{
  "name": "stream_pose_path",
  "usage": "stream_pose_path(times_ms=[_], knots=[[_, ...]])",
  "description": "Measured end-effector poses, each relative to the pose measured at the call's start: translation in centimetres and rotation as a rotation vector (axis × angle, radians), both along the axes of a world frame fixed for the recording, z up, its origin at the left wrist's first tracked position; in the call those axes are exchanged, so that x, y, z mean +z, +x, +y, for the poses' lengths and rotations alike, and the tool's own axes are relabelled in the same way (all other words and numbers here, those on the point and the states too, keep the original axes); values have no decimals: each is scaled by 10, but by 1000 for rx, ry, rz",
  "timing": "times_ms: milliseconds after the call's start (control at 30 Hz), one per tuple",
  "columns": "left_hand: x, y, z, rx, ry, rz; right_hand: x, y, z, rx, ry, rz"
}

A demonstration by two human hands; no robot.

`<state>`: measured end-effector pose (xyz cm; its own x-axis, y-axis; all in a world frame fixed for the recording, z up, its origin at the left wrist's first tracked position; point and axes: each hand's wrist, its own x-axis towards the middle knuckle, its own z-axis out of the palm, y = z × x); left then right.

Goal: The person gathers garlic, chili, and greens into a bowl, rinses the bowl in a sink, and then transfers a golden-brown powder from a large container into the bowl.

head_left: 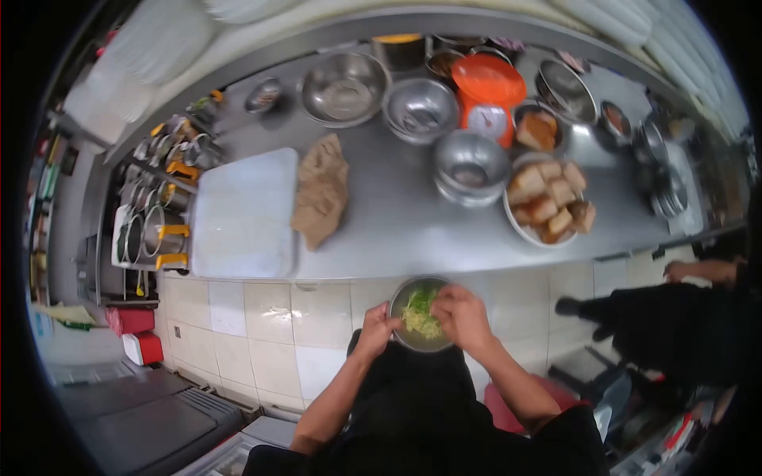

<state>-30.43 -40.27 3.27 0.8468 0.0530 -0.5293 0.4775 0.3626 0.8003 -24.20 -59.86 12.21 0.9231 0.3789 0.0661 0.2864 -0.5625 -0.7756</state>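
Observation:
A round metal bowl (429, 347) is held in front of my body, just off the counter's front edge. Inside lie chopped green pieces (418, 301) and pale yellow-green shreds (421, 320). My left hand (376, 329) grips the bowl's left rim, thumb at the edge. Over the bowl's right side is my right hand (462, 314), its fingers pinched together at the food; whatever they hold is too small to make out.
On the steel counter (381, 230) are a white tray (244, 214), brown paper (321, 190), metal bowls (472, 166), an orange scale (486, 95) and a bowl of browned chunks (548, 198). A person in black (675, 325) stands at the right.

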Motion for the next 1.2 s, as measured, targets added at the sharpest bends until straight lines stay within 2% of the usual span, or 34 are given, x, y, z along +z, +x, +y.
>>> stream_pose_path(times_ms=[67,167,300,400,433,467,533,667,733,833,933,967,1067,1133,1200], knots=[[27,2,11,98,-31,-64,34,7,22,91,-30,-45],[56,12,42,241,-98,-73,53,24,64,211,85,-294],[92,28,99,393,-77,-107,72,51,136,289,-73,-73],[90,37,149,451,-26,-111,69,75,199,373,86,-544],[100,42,164,478,-20,-107,60,88,223,468,214,-634],[106,50,180,502,-19,-106,55,92,241,443,204,-529],[97,62,217,496,-63,-117,57,97,277,385,186,-316],[66,85,277,555,-92,-125,52,113,340,244,107,-205],[44,95,309,497,-92,-115,49,121,364,169,71,-195],[28,101,334,447,-125,-68,25,133,385,169,-16,-39],[23,105,351,354,-141,-14,-3,139,392,308,-41,-430],[24,101,354,326,-139,3,-3,143,394,313,-9,-363],[30,90,357,260,-108,19,24,139,389,324,31,-218],[34,85,354,274,-68,31,76,146,385,312,-8,-219],[39,77,351,299,-52,28,164,160,377,340,210,-520]])
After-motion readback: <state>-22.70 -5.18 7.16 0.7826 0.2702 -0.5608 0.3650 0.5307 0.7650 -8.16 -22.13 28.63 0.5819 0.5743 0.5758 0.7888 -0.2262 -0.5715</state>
